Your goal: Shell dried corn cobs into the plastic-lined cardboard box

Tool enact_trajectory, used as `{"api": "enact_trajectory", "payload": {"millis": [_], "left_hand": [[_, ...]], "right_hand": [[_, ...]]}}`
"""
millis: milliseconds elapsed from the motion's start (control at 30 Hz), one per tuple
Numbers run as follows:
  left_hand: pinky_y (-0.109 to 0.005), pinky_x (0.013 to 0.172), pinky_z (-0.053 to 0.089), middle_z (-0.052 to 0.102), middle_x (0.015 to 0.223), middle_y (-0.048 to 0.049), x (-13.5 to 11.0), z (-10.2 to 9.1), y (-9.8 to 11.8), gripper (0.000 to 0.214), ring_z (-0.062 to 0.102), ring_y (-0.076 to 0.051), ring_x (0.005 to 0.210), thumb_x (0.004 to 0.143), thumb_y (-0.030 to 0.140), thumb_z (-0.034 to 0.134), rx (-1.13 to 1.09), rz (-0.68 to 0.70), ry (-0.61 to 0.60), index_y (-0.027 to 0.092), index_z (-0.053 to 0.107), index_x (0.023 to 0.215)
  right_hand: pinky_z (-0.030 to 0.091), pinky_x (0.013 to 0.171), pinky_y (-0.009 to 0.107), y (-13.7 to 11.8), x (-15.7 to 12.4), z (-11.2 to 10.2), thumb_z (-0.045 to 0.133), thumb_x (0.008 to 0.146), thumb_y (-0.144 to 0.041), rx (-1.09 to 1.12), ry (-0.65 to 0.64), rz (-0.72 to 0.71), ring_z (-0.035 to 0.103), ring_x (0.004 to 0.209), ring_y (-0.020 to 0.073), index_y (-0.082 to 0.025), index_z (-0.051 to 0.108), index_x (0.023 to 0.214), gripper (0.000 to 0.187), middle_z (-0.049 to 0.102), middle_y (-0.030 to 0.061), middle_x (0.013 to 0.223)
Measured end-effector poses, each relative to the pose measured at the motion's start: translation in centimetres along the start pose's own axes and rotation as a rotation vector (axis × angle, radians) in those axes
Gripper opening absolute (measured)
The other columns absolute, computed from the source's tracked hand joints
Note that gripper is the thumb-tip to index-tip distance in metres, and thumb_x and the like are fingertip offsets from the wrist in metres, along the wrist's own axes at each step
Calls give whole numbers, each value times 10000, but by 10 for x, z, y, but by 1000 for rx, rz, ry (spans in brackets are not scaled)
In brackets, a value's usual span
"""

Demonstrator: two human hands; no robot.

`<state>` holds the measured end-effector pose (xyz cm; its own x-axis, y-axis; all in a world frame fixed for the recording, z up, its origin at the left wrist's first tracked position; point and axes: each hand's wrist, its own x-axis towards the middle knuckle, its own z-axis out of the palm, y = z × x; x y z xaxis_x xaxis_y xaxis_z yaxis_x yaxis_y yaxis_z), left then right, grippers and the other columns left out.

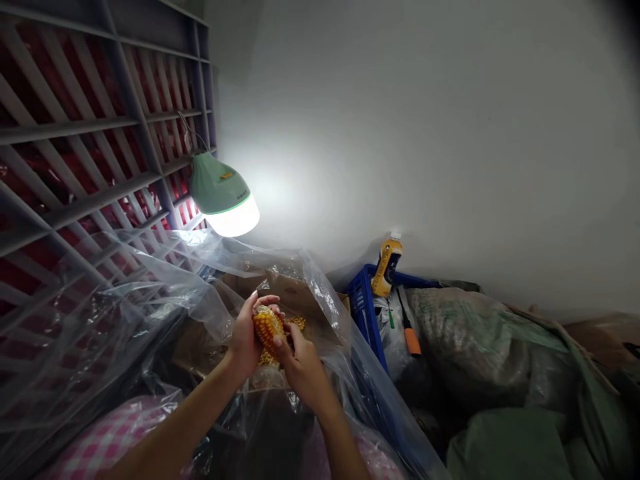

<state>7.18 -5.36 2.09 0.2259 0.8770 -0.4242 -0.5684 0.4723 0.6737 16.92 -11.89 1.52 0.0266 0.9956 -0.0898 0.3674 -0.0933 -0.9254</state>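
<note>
A yellow-orange corn cob (267, 325) is held between both hands over a cardboard box (295, 293). My left hand (246, 333) is wrapped round the cob's left side and top end. From the right, my right hand (299, 357) grips the cob, with the thumb pressed on the kernels near its lower end. Part of the cob's top looks pale. Beneath the hands, loose kernels (269, 360) lie in the box, and more yellow corn (298, 323) shows just behind the right hand. Clear plastic sheeting (325, 293) lines and surrounds the box.
A lit green lamp (220, 187) hangs from a slatted plastic crate (135, 120) on the left. To the right stands a blue basket (367, 307) with a yellow bottle (387, 267) and an orange-handled tool (412, 341). Full sacks (480, 333) lie farther right, against the wall.
</note>
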Motion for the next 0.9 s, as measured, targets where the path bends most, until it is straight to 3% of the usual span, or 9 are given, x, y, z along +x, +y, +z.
{"api": "enact_trajectory", "payload": {"millis": [100, 267, 400, 633, 800, 900], "left_hand": [[-223, 552, 447, 567, 606, 36, -4, 1, -9, 290, 563, -110, 557, 740, 442, 488, 23, 39, -44, 170, 566, 804], [-212, 563, 432, 588, 623, 16, -8, 1, -19, 337, 563, -114, 586, 733, 485, 466, 217, 184, 44, 164, 531, 653], [-216, 563, 430, 585, 592, 19, -8, 0, -20, 339, 566, -118, 582, 741, 471, 429, 245, 207, 69, 179, 474, 575], [-196, 511, 416, 588, 578, 33, -7, -1, -21, 306, 552, -97, 537, 727, 455, 469, 148, 154, 55, 172, 504, 616], [-228, 525, 453, 622, 611, 26, -10, 3, -26, 320, 581, -124, 550, 750, 456, 453, 39, -35, -5, 165, 574, 807], [-252, 564, 479, 621, 609, 14, -13, 3, -33, 332, 608, -150, 606, 764, 460, 420, 3, -112, 32, 163, 568, 780]], "right_hand": [[403, 673, 280, -2, -1, 8, 316, 853, -550, -119, 59, 54, 603, 873, 225, -174, 468, 1174, 517, 628, 98, 1034], [389, 629, 312, -1, -2, 17, 268, 850, -572, -397, 58, 86, 628, 818, 289, -140, 426, 1230, 597, 664, 143, 935], [381, 590, 316, -1, -2, 21, 193, 859, -573, -504, 61, 94, 637, 766, 305, -121, 473, 1175, 618, 674, 164, 876], [408, 598, 343, 1, -2, 24, 179, 863, -566, -521, 111, 108, 639, 753, 315, -131, 487, 1171, 616, 676, 163, 863], [439, 685, 309, 1, 1, 21, 165, 906, -477, -281, 208, 68, 633, 840, 237, -161, 512, 1151, 530, 664, 127, 935], [440, 736, 309, 1, 1, 23, 187, 915, -437, -235, 243, 73, 624, 872, 226, -142, 534, 1110, 495, 654, 136, 963]]}}
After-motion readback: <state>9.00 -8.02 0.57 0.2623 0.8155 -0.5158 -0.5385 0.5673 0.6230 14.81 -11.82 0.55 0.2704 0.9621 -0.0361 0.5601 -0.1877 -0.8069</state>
